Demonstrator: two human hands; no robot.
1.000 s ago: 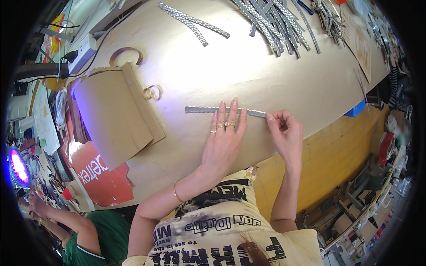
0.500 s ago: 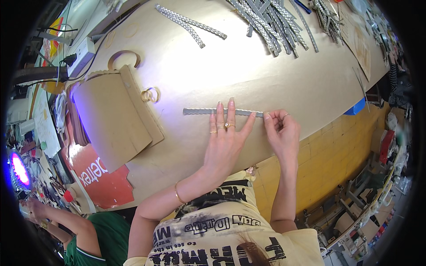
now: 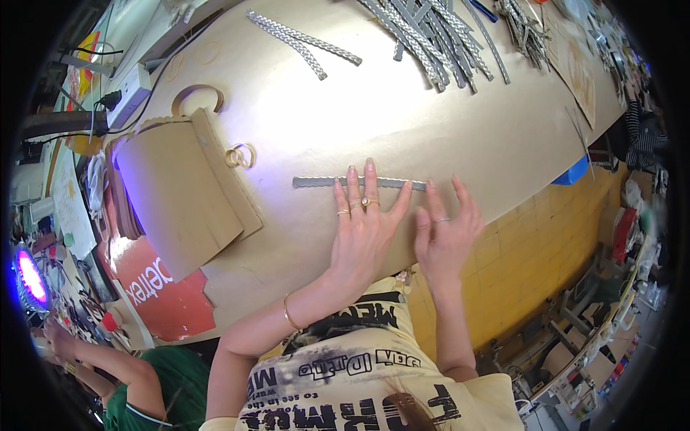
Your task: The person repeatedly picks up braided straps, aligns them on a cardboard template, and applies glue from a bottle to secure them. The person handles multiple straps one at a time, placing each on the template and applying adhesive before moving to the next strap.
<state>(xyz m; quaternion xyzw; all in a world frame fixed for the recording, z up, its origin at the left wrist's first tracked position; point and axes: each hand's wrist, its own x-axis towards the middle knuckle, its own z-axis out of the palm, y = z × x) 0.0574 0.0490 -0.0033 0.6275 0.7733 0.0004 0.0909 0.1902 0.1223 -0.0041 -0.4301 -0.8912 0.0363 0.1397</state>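
Observation:
A narrow grey strip (image 3: 313, 182) with a silvery braided edge lies flat across the table in front of me. My left hand (image 3: 363, 233) rests on it with fingers spread, its fingertips pressing along the strip's middle and right part. By the right end of the strip is my right hand (image 3: 449, 237), its fingers apart and the index fingertip at that end. The fingertips cover parts of the strip. More silver braided strips (image 3: 431, 47) are heaped at the far edge, and a pair of them (image 3: 295, 39) lies separately to their left.
A brown cardboard folder (image 3: 180, 194) stands at left, beside rolled tan bands (image 3: 239, 154) and a red printed sheet (image 3: 169, 291). A power strip (image 3: 131, 93) with cords sits farther back. Another person in a green top (image 3: 176, 388) works at lower left. Tiled yellow floor (image 3: 517, 280) shows at right.
My right hand has let go of the strip's right end, its pinched fingers now spread out and the hand shifted slightly nearer. The left hand stays spread on the strip.

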